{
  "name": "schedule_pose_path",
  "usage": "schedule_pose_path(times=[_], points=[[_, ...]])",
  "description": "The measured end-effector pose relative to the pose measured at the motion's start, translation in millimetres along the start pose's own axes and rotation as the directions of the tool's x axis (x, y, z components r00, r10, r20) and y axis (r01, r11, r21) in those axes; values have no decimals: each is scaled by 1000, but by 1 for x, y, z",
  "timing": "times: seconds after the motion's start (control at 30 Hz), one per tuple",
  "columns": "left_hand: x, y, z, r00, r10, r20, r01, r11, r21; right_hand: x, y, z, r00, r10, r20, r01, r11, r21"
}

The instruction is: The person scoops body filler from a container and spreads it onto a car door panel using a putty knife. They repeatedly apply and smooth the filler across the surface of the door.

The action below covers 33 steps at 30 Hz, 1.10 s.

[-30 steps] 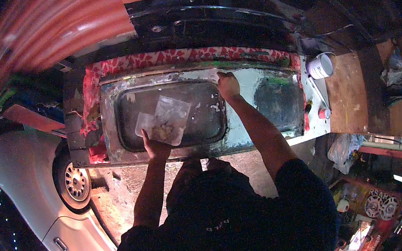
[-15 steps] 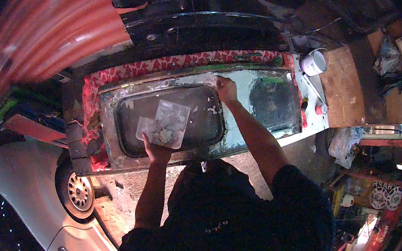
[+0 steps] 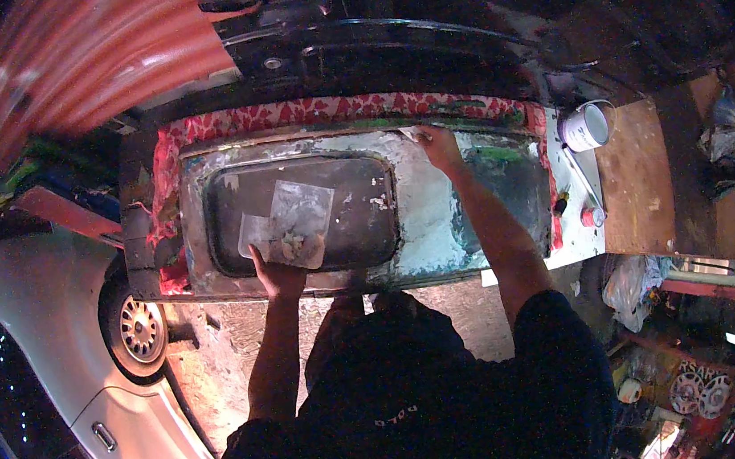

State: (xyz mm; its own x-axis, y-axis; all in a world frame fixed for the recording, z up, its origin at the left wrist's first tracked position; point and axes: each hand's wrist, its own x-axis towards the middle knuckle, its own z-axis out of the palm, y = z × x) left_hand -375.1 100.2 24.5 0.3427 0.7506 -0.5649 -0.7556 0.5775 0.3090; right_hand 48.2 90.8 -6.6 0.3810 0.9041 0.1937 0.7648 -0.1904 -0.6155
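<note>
A vehicle body panel (image 3: 310, 282) with a dark recessed rounded section lies in front of me, bare and patched with pale filler (image 3: 429, 214) on its right half. Over the recess, my left hand (image 3: 281, 279) grips translucent plastic sheets (image 3: 304, 202) from below, thumb along the near side. A lump of greyish putty (image 3: 293, 241) sits on them. My right hand (image 3: 440, 150) reaches to the panel's far edge, fingers pinched on a small pale spreader (image 3: 411, 133) that touches the surface there. Most of the spreader is hidden by the fingers.
Red-and-white patterned cloth (image 3: 284, 115) lies under the panel. To the right stand a white pail (image 3: 585, 128) and a small red-and-white can (image 3: 593, 217), beside a wooden board (image 3: 635, 174). A silver car (image 3: 49, 353) is close on the left; a dark vehicle body rises beyond.
My right hand has moved slightly right and farther along the panel's far edge, exposing the pale spreader. The left hand still holds the sheets, and the whole view has shifted a little.
</note>
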Motion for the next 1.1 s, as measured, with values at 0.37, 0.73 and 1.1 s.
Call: schedule_pose_path(times=[0.37,0.73,1.1], points=[[-19,-41,-3,984,25,179,-16,999,-52,5,14,6,972,-224,77,237,937,-257],[-32,-59,-7,992,57,114,-51,997,-61,-1,-1,19,956,-292,5,283,922,-263],[-28,-75,29,985,-11,169,15,1000,-22,-50,-75,-61,951,254,174,-308,782,541]])
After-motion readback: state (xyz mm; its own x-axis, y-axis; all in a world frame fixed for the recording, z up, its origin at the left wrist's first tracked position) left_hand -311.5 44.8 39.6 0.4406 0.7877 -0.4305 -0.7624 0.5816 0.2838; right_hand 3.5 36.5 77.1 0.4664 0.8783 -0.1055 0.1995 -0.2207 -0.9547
